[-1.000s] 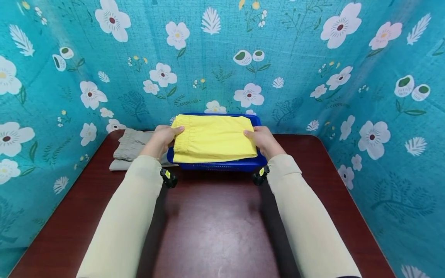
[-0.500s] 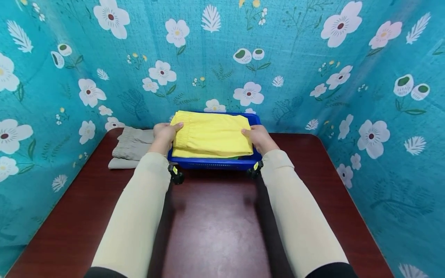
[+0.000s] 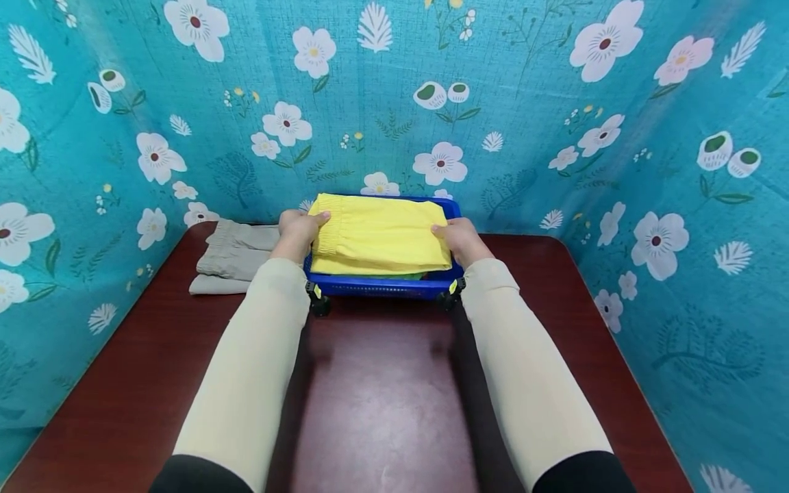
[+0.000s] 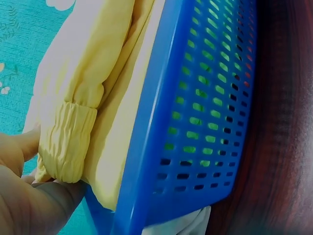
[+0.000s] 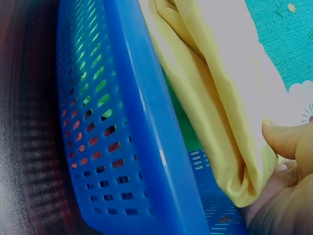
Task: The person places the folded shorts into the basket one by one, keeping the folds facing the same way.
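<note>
Yellow folded elastic-waisted cloth [image 3: 383, 233], pinched by left hand [image 3: 300, 226] and right hand [image 3: 462, 239], sits over a blue perforated plastic basket [image 3: 382, 286], leaving room at its right front corner, folded grey garments [image 3: 232, 252] beside it.

I saw 2 arms [image 3: 249, 363] stretched forward, the left hand [image 3: 298, 231] and right hand [image 3: 462, 239] both pinching, thumbs [image 3: 440, 231] uppermost.

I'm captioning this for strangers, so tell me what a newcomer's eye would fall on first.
Probably the folded yellow garment, held at its ends by both hands over the blue basket. Next, the teal flowered backdrop behind the table; then the grey folded clothes left of the basket.
</note>
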The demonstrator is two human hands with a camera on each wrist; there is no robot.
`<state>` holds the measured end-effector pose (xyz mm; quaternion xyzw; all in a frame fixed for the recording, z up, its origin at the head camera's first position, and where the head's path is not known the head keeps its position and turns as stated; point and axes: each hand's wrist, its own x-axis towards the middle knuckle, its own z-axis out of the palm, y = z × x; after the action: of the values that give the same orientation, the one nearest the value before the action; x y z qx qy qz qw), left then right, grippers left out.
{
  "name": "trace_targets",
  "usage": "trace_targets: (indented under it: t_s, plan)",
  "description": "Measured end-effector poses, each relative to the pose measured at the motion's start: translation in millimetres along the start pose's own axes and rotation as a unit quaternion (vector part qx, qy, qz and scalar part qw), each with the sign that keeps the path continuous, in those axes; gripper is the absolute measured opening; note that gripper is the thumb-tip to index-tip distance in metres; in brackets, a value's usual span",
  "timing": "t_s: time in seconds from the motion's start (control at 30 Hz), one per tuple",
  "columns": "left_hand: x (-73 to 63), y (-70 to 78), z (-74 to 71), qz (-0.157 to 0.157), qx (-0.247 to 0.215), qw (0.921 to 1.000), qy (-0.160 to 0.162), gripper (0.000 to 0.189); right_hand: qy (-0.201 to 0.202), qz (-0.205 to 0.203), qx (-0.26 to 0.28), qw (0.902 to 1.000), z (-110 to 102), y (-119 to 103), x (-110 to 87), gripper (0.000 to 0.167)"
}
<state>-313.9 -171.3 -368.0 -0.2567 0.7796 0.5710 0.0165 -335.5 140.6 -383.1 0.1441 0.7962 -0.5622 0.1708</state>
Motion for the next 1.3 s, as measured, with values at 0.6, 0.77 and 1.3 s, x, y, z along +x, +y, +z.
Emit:
trace_targets:
  t_s: [0.6, 0.77, 1.3]
  plan:
    - [1.1, 17.1, 10.8, -0.011, 0.032, 0.9992, -0.023, 0.066, 0.068, 0.018, -0.045, 0.9965, 6, -3, 8.2, 0.052]
    - [6.6, 8.7, 10.3, -0.027, 0.036, 0.9985, -0.032, 0.075, 0.062, 0.012, -0.049, 0.9968, 13, -1, 10.7, 0.051]
    - [15.5, -5.0, 20.3, 0.016, 0.052, 0.997, -0.054, 0.074, 0.073, 0.004, -0.109, 0.9914, 18, 0, 7.5, 0.054]
